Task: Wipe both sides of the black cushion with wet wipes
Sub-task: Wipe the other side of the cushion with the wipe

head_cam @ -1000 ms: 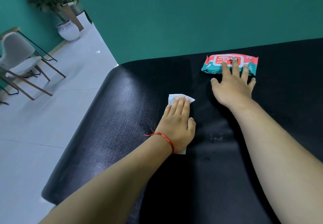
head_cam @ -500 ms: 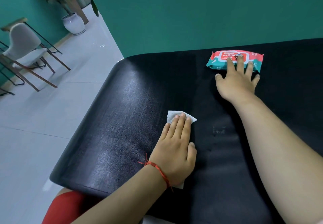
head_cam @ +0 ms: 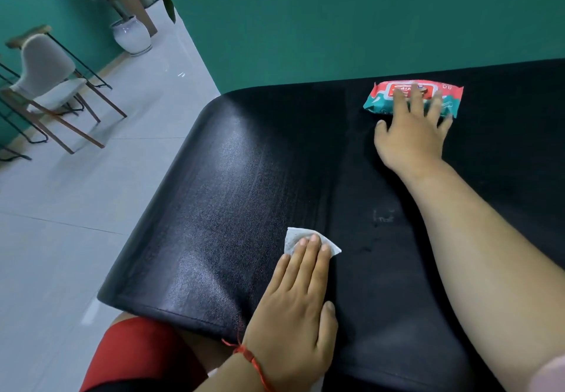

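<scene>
Black cushion (head_cam: 232, 208): leather-look cover, fine grain, dull sheen, stitched front seam. Wet wipe (head_cam: 295, 237) on it: white, soft fibrous sheet. Wipes pack (head_cam: 385, 98) at cushion's far edge: glossy printed plastic film.

A wide bare stretch of the black cushion (head_cam: 244, 192) is lying open to the left of the left hand (head_cam: 293, 315) and ahead of it. Further back on the right, the pack of wet wipes (head_cam: 449, 98) and the right hand (head_cam: 412, 137) resting on it are standing in the way, the right forearm (head_cam: 474, 254) crossing that side.
</scene>
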The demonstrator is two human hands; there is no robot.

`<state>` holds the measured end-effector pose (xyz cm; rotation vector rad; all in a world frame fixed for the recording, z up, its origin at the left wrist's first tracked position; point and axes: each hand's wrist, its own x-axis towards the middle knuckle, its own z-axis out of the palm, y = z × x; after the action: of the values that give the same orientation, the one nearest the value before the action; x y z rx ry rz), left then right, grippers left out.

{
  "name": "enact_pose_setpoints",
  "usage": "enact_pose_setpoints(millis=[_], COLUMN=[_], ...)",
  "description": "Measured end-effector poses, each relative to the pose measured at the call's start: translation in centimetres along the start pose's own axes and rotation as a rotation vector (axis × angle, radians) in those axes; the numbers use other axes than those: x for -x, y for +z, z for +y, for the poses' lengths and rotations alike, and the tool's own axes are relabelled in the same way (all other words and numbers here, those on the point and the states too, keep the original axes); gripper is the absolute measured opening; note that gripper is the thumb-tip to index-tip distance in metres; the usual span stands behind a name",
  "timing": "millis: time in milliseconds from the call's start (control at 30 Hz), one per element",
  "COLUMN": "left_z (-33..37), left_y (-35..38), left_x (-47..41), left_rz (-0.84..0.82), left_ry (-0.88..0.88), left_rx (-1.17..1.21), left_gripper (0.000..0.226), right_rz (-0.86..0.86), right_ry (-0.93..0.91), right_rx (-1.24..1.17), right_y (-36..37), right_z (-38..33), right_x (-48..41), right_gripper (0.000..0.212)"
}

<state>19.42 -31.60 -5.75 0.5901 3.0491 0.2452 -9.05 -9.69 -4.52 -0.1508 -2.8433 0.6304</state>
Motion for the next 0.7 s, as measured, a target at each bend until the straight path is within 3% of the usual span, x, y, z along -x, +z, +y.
enact_pose_setpoints(millis=[67, 133, 200, 267, 700], left_z=[0.0, -0.1, -0.3, -0.6, -17.2], left_y=[0.2, 0.3, 0.6, 0.9, -2.0], left_x=[0.4, 0.5, 0.4, 0.3, 6.4], left_rz=[0.006, 0.005, 0.015, 0.030, 0.126], left_ry=[0.004, -0.009, -0.009, -0.006, 0.043], left_rx=[-0.009, -0.009, -0.011, -0.005, -0.030], left_gripper=[0.080, 0.083, 0.085, 0.085, 0.072], right_rz=[0.095, 0.001, -0.220, -0.322, -0.345], right_ry=[-0.198, -0.317, -0.290, -0.260, -0.269], right_rx=[0.000, -0.004, 0.083, 0.188, 0.171], right_y=[0.0, 0.8, 2.1, 3.1, 9.8], right_z=[-1.0, -2.2, -3.1, -3.7, -20.4], right_x=[1.3, 2.7, 3.7, 3.9, 6.2], right_gripper=[0.066, 0.062, 0.066, 0.071, 0.075])
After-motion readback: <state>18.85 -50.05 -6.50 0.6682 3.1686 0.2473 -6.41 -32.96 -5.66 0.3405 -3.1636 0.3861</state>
